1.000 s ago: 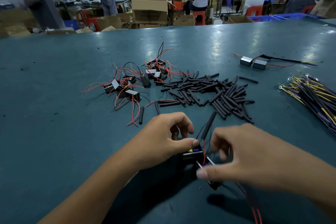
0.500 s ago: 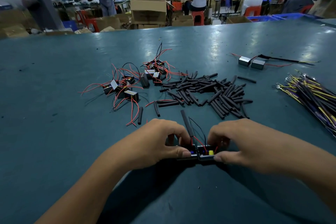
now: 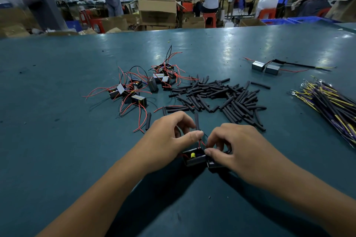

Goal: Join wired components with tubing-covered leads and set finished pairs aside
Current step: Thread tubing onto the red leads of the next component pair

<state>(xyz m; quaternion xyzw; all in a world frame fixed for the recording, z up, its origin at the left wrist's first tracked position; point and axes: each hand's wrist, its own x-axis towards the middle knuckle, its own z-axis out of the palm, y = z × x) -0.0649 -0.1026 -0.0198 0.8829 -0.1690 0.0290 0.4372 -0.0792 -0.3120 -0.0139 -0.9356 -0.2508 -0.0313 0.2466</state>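
Observation:
Two small black box components (image 3: 194, 158) lie side by side on the green table (image 3: 57, 150) in front of me, their red and black leads rising between my hands. My left hand (image 3: 169, 138) pinches the leads just below a black tube (image 3: 196, 122) that stands upright on them. My right hand (image 3: 237, 146) pinches the leads from the right, its thumb over the right-hand component (image 3: 212, 163). Which lead each finger holds is hidden.
A heap of loose black tubing pieces (image 3: 221, 96) lies beyond my hands. Wired components with red leads (image 3: 138, 88) sit to the left of it. A finished pair (image 3: 265, 67) lies far right, and a bundle of yellow and purple wires (image 3: 331, 104) at the right edge.
The two components were brought together and turned from a flat row to a nearer, angled pair. Both hands moved up from the boxes to the leads; the tube now stands upright.

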